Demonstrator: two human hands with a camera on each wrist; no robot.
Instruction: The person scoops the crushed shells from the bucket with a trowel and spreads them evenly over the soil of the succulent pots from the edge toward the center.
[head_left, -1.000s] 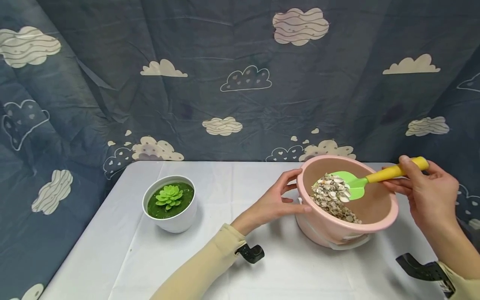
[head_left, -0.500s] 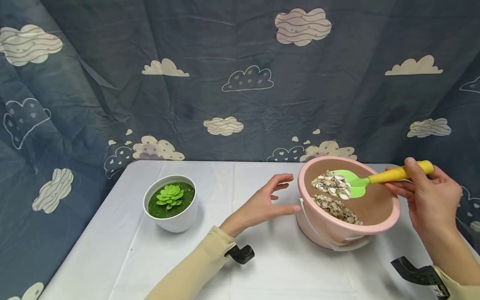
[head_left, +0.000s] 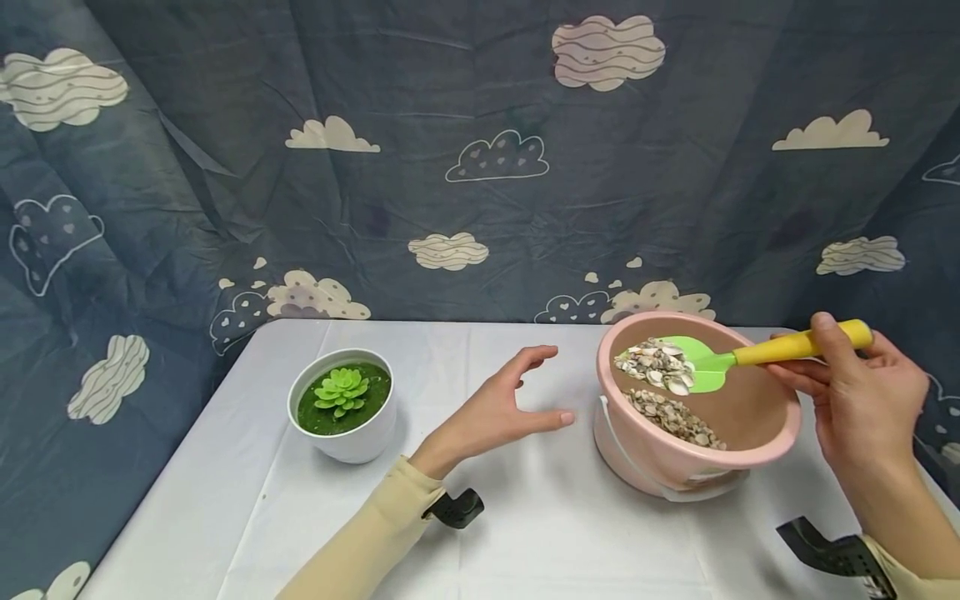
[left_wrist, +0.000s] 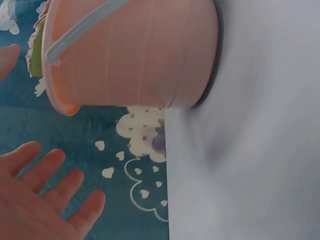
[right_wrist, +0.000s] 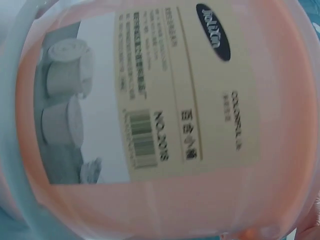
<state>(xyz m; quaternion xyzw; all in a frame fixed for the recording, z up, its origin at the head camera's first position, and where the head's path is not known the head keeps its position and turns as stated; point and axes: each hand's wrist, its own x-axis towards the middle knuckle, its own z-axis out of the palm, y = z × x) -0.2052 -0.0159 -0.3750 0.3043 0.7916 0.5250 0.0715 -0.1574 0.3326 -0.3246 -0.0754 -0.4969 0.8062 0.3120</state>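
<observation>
My right hand (head_left: 862,404) grips the yellow handle of a small green trowel (head_left: 708,372). Its blade carries a heap of shell pieces (head_left: 654,367) above the inside of a pink bucket (head_left: 637,454). More shell bits (head_left: 675,419) lie within the bucket. To the bucket's left, apart from it, my left hand (head_left: 491,408) hovers with thumb and fingers spread, holding nothing. The left wrist view has this hand (left_wrist: 40,192) below the bucket's side (left_wrist: 140,55). The bucket's printed label (right_wrist: 150,105) fills most of the right wrist view, where the right hand's grip is hidden.
A white pot (head_left: 356,446) with a green succulent (head_left: 341,392) stands on the left of the white-covered table (head_left: 570,533). Behind the table hangs a dark blue cloth (head_left: 420,192) with clouds. The bucket's pale handle (head_left: 678,496) hangs down its front.
My left hand has let go of the bucket's rim and moved left. The right hand has raised the loaded trowel slightly above the shells in the bucket.
</observation>
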